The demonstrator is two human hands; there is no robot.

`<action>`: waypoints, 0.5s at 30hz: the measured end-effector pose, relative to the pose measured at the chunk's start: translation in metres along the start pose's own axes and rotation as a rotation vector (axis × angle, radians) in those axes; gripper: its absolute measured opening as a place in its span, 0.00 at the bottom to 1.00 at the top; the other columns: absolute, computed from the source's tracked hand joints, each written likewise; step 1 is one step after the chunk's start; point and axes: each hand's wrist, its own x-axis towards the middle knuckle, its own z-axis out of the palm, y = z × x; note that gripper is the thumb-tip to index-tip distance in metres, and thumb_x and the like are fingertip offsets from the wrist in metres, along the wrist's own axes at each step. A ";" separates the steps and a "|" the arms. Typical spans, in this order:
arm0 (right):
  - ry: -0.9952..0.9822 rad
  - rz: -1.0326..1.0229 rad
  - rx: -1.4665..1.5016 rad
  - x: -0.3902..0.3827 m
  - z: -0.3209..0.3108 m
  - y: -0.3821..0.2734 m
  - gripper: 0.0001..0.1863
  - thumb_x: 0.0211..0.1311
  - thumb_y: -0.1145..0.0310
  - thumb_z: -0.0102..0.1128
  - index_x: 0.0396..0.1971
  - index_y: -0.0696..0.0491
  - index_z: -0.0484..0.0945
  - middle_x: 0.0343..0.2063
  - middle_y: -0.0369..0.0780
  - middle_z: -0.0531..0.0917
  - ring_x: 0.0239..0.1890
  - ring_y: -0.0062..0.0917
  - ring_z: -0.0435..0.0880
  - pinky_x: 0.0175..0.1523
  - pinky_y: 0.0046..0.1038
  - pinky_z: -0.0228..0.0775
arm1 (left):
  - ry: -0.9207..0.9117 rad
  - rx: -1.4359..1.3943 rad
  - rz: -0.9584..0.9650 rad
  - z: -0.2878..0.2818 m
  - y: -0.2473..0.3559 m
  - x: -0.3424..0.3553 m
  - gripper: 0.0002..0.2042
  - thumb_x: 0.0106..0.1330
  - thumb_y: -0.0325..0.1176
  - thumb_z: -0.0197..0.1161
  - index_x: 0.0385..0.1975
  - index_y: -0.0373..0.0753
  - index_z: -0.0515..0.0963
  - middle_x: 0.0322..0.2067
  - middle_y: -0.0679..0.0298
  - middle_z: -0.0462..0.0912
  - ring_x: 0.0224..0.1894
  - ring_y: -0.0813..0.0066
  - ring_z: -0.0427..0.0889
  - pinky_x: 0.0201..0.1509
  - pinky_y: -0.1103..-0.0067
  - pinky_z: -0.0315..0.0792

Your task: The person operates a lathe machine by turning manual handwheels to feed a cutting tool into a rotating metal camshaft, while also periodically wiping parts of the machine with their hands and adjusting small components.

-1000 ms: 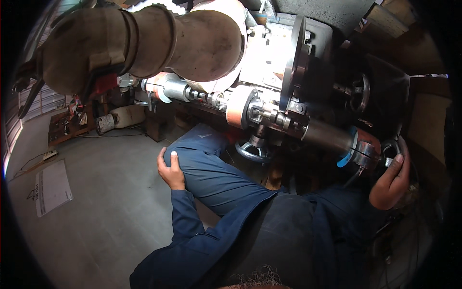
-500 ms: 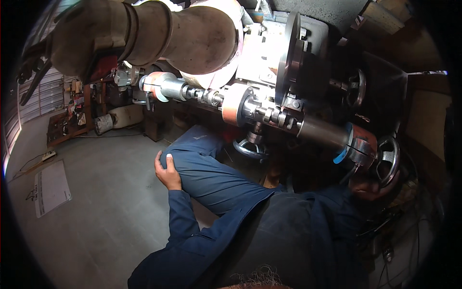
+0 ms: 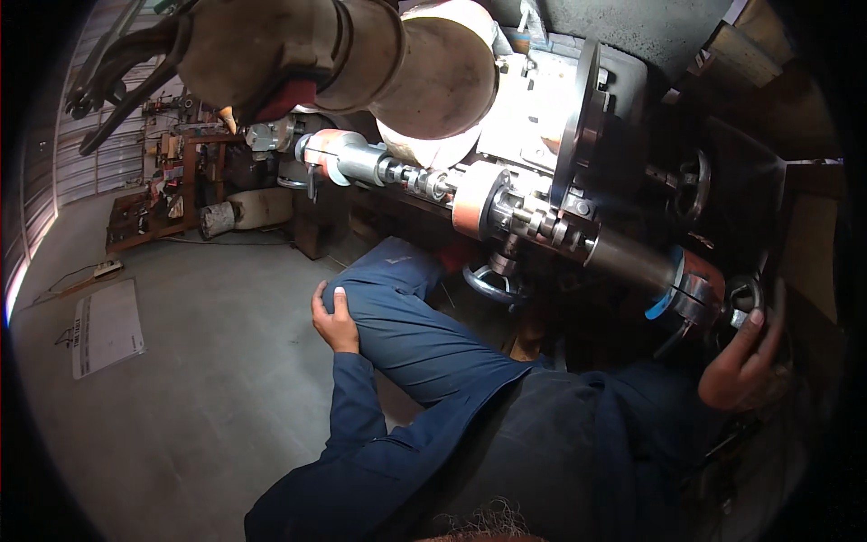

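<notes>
My left hand point(image 3: 339, 323) rests on my bent knee in blue trousers point(image 3: 397, 303), its thumb spread from the fingers and nothing in it. At the right, my right hand point(image 3: 736, 369) reaches up to a chromed handwheel point(image 3: 742, 294). Its fingers are stretched and apart, one fingertip touching the rim; the farther fingers are slightly blurred. Left of that wheel, an orange-and-steel clamp point(image 3: 695, 287) holds the end of a dark cylinder point(image 3: 632, 257). A lobed metal shaft point(image 3: 546, 221) runs from there through an orange ring point(image 3: 479, 200) toward another clamp point(image 3: 334, 149).
A large thin disc point(image 3: 578, 126) stands behind the shaft. Overhead at the left hangs a bulky brown machine housing point(image 3: 433, 77). A second handwheel point(image 3: 495, 285) sits below the shaft, another point(image 3: 694, 185) farther back. A white board point(image 3: 108, 330) lies on the grey floor.
My right hand has come out from below the handwheel to its lower right, fingers now raised along the rim. The scene has shifted rightward in view. My left hand stays on the knee.
</notes>
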 end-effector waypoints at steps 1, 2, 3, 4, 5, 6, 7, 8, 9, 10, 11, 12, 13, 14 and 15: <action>-0.002 -0.001 -0.002 0.000 0.002 -0.001 0.20 0.75 0.67 0.43 0.56 0.64 0.74 0.50 0.50 0.81 0.50 0.32 0.82 0.55 0.27 0.74 | -0.003 0.000 0.001 0.001 0.000 -0.001 0.21 0.64 0.37 0.61 0.51 0.29 0.76 0.49 0.49 0.81 0.52 0.58 0.78 0.61 0.71 0.67; -0.004 -0.003 0.045 -0.001 0.003 -0.002 0.20 0.75 0.68 0.41 0.56 0.64 0.74 0.50 0.50 0.81 0.51 0.32 0.82 0.54 0.26 0.74 | -0.005 0.001 -0.001 0.003 0.000 -0.001 0.21 0.64 0.37 0.61 0.51 0.29 0.76 0.49 0.49 0.81 0.52 0.58 0.78 0.61 0.71 0.67; -0.007 -0.004 0.092 -0.001 0.005 -0.003 0.20 0.76 0.68 0.40 0.56 0.64 0.74 0.50 0.50 0.81 0.51 0.32 0.82 0.53 0.26 0.74 | -0.004 -0.009 0.005 0.005 0.002 -0.001 0.21 0.64 0.37 0.61 0.51 0.29 0.76 0.49 0.49 0.81 0.52 0.58 0.78 0.61 0.71 0.67; 0.000 -0.021 0.083 -0.001 0.004 -0.004 0.20 0.76 0.69 0.38 0.56 0.65 0.74 0.50 0.50 0.81 0.52 0.33 0.82 0.54 0.27 0.74 | -0.005 -0.019 0.013 0.006 0.004 0.000 0.21 0.64 0.37 0.61 0.51 0.29 0.76 0.49 0.49 0.81 0.52 0.58 0.78 0.61 0.71 0.67; -0.005 -0.018 0.087 -0.002 0.006 -0.003 0.20 0.76 0.69 0.38 0.56 0.65 0.74 0.50 0.50 0.81 0.52 0.33 0.82 0.54 0.27 0.74 | -0.003 -0.011 0.013 0.005 0.004 -0.001 0.21 0.64 0.37 0.61 0.51 0.29 0.76 0.49 0.49 0.81 0.52 0.58 0.78 0.61 0.71 0.67; 0.010 -0.044 0.093 -0.003 0.008 -0.003 0.20 0.76 0.70 0.38 0.55 0.66 0.74 0.50 0.50 0.81 0.52 0.33 0.82 0.54 0.27 0.75 | -0.003 -0.005 0.011 0.003 0.004 -0.002 0.20 0.64 0.37 0.61 0.51 0.29 0.76 0.49 0.50 0.81 0.52 0.58 0.78 0.61 0.71 0.66; 0.030 -0.074 0.092 -0.003 0.008 -0.003 0.20 0.76 0.70 0.38 0.55 0.66 0.74 0.50 0.50 0.81 0.51 0.33 0.82 0.54 0.28 0.75 | -0.010 -0.007 0.008 0.005 0.004 -0.002 0.20 0.64 0.37 0.61 0.51 0.29 0.76 0.49 0.50 0.81 0.52 0.58 0.78 0.61 0.71 0.66; 0.031 -0.106 0.057 -0.005 0.008 0.000 0.20 0.76 0.70 0.37 0.55 0.67 0.73 0.51 0.51 0.80 0.50 0.34 0.83 0.52 0.28 0.76 | -0.013 -0.007 0.009 0.006 0.005 -0.001 0.20 0.64 0.37 0.61 0.51 0.29 0.76 0.49 0.50 0.81 0.52 0.58 0.78 0.61 0.71 0.66; 0.032 -0.104 0.054 -0.005 0.009 -0.001 0.20 0.76 0.70 0.37 0.55 0.67 0.73 0.51 0.51 0.80 0.50 0.34 0.83 0.52 0.28 0.76 | -0.019 -0.012 0.014 0.007 0.005 -0.001 0.20 0.64 0.37 0.61 0.51 0.29 0.76 0.49 0.50 0.81 0.52 0.59 0.78 0.61 0.71 0.66; 0.062 -0.121 0.043 -0.006 0.009 -0.004 0.20 0.76 0.70 0.37 0.54 0.66 0.74 0.50 0.50 0.81 0.50 0.33 0.83 0.53 0.28 0.75 | -0.024 -0.014 0.018 0.007 0.006 0.000 0.20 0.64 0.37 0.61 0.51 0.29 0.76 0.49 0.50 0.81 0.52 0.59 0.78 0.61 0.71 0.66; 0.093 -0.138 0.031 -0.007 0.010 -0.007 0.20 0.76 0.69 0.37 0.53 0.66 0.76 0.48 0.50 0.82 0.50 0.33 0.82 0.54 0.29 0.74 | -0.027 -0.011 0.018 0.007 0.008 0.000 0.20 0.64 0.37 0.61 0.51 0.29 0.76 0.49 0.50 0.81 0.52 0.59 0.78 0.61 0.71 0.66; 0.091 -0.135 0.030 -0.008 0.010 -0.009 0.20 0.76 0.69 0.37 0.53 0.66 0.76 0.48 0.50 0.82 0.50 0.33 0.82 0.54 0.29 0.74 | -0.030 -0.013 0.024 0.008 0.010 0.000 0.20 0.64 0.36 0.61 0.51 0.29 0.76 0.49 0.50 0.81 0.52 0.59 0.78 0.61 0.71 0.66; 0.124 -0.132 0.003 -0.011 0.011 -0.010 0.20 0.76 0.70 0.36 0.52 0.65 0.76 0.47 0.49 0.83 0.50 0.33 0.83 0.54 0.30 0.74 | -0.031 -0.015 0.032 0.008 0.012 0.001 0.20 0.64 0.36 0.60 0.51 0.29 0.76 0.49 0.50 0.81 0.52 0.60 0.78 0.61 0.71 0.66; 0.157 -0.129 -0.024 -0.013 0.012 -0.011 0.21 0.76 0.70 0.35 0.51 0.65 0.77 0.45 0.48 0.83 0.49 0.34 0.83 0.54 0.30 0.74 | -0.031 -0.013 0.035 0.009 0.012 0.001 0.20 0.64 0.36 0.60 0.51 0.29 0.76 0.49 0.50 0.81 0.52 0.60 0.78 0.61 0.71 0.66; 0.156 -0.126 -0.023 -0.013 0.014 -0.013 0.21 0.76 0.70 0.35 0.51 0.65 0.77 0.45 0.48 0.83 0.49 0.34 0.83 0.54 0.30 0.74 | -0.032 -0.010 0.033 0.009 0.013 0.002 0.20 0.64 0.36 0.60 0.51 0.29 0.76 0.49 0.50 0.81 0.52 0.60 0.78 0.61 0.71 0.66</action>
